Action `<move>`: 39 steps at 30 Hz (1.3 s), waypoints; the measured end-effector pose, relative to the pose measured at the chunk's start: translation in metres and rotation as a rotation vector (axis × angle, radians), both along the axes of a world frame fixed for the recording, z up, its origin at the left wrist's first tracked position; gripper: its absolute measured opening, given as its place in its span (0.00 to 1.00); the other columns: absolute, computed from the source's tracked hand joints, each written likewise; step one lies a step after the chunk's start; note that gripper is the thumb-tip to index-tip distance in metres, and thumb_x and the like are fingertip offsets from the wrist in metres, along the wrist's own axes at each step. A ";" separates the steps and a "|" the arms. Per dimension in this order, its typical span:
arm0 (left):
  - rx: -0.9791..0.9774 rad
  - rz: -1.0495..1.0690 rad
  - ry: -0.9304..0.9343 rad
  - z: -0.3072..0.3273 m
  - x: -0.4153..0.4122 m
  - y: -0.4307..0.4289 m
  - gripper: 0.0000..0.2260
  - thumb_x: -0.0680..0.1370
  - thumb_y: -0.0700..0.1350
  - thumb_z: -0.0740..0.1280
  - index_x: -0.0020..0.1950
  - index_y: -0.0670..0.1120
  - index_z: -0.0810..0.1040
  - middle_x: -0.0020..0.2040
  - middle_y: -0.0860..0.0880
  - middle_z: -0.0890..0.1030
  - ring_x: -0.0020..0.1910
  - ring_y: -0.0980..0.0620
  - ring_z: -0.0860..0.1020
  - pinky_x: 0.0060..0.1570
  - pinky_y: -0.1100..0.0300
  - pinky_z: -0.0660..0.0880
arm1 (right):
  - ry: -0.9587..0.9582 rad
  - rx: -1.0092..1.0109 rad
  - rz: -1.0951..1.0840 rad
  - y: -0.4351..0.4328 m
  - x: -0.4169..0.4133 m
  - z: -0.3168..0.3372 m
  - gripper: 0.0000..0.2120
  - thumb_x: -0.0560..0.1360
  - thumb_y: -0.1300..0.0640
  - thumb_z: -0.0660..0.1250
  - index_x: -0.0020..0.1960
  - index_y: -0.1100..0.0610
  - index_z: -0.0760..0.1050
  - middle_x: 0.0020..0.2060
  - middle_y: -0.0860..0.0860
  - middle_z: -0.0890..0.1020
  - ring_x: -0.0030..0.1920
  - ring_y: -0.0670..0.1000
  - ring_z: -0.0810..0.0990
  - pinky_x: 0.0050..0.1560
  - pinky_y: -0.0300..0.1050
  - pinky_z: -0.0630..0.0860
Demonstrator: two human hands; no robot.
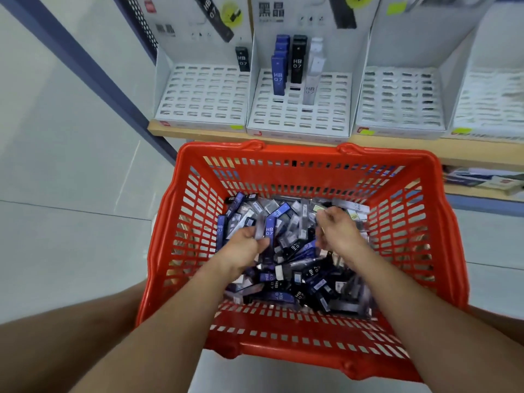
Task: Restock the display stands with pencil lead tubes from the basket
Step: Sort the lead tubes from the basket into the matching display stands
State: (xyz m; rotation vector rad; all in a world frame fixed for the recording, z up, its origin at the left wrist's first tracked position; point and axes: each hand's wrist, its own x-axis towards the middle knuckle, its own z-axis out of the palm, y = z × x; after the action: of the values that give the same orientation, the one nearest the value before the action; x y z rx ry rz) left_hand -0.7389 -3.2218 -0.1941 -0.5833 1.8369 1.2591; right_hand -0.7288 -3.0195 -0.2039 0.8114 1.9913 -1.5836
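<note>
While both forearms reach down into the red basket (300, 154), the hands work among the loose pile of pencil lead tubes (297, 282) that covers its bottom, a jumble of blue, black and clear cases lying at every angle. The left hand (243, 245) has its fingers curled round a blue tube (269, 229) marked HB 07, held upright with at least one paler tube pressed beside it. The right hand (337, 228) sits near the far right of the pile with its fingers bent downward; blur hides whether it pinches a tube or only touches the heap. Beyond the basket, a wooden shelf (198, 133) carries a row of white display stands with slotted trays. The left stand (198, 92) holds a single black tube (242, 59) upright in its back right corner. The middle stand (300, 117) holds a file of blue tubes (278, 72), a black one (297, 63) just beside them, and a white one (312, 78) next to that. The right stand (397, 100) is blurred. Pale floor tiles (71, 194) lie to the left.
</note>
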 end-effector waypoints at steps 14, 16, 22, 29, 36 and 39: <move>-0.306 -0.325 1.027 0.122 0.006 0.062 0.15 0.82 0.49 0.56 0.64 0.46 0.75 0.51 0.46 0.78 0.52 0.48 0.75 0.51 0.55 0.71 | 0.107 -0.641 -0.388 -0.047 -0.015 0.127 0.18 0.76 0.43 0.69 0.57 0.56 0.80 0.50 0.55 0.86 0.53 0.55 0.84 0.55 0.53 0.80; -0.382 -0.340 1.158 0.137 0.003 0.059 0.13 0.81 0.49 0.58 0.64 0.49 0.74 0.50 0.48 0.81 0.49 0.48 0.77 0.46 0.55 0.73 | 0.166 -0.665 -0.408 -0.046 -0.017 0.142 0.16 0.79 0.47 0.66 0.57 0.59 0.79 0.45 0.56 0.86 0.48 0.56 0.85 0.47 0.50 0.80; -0.278 -0.289 1.093 0.190 -0.029 0.065 0.10 0.75 0.50 0.68 0.55 0.53 0.76 0.39 0.51 0.83 0.39 0.53 0.80 0.40 0.57 0.75 | 0.302 -0.698 -0.551 -0.036 -0.034 0.179 0.13 0.78 0.50 0.68 0.56 0.58 0.76 0.43 0.57 0.84 0.39 0.55 0.85 0.39 0.50 0.80; 0.173 0.065 0.804 0.215 -0.089 0.059 0.09 0.72 0.37 0.74 0.50 0.44 0.80 0.41 0.49 0.81 0.31 0.56 0.79 0.41 0.61 0.79 | 0.369 -0.772 -0.497 -0.005 -0.068 0.180 0.06 0.77 0.56 0.69 0.44 0.57 0.75 0.31 0.51 0.73 0.25 0.46 0.67 0.23 0.37 0.66; 0.278 0.001 0.785 0.211 -0.123 0.036 0.08 0.71 0.35 0.73 0.48 0.45 0.82 0.36 0.47 0.79 0.37 0.50 0.80 0.47 0.59 0.80 | 0.222 -0.946 -0.433 -0.007 -0.096 0.169 0.05 0.79 0.55 0.66 0.46 0.57 0.74 0.27 0.50 0.71 0.21 0.43 0.64 0.19 0.35 0.62; 0.203 -0.034 0.804 0.208 -0.139 0.028 0.08 0.75 0.33 0.69 0.45 0.46 0.82 0.37 0.44 0.76 0.39 0.47 0.80 0.43 0.62 0.80 | 0.259 -0.790 -0.397 -0.010 -0.101 0.164 0.05 0.78 0.57 0.67 0.51 0.59 0.76 0.30 0.52 0.76 0.22 0.44 0.66 0.20 0.36 0.64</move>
State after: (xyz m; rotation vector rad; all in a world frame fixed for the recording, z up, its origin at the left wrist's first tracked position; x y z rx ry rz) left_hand -0.8774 -3.1936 0.0144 0.1047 2.2813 1.7909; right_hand -0.8296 -3.0296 -0.0399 0.7090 1.1753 -2.5547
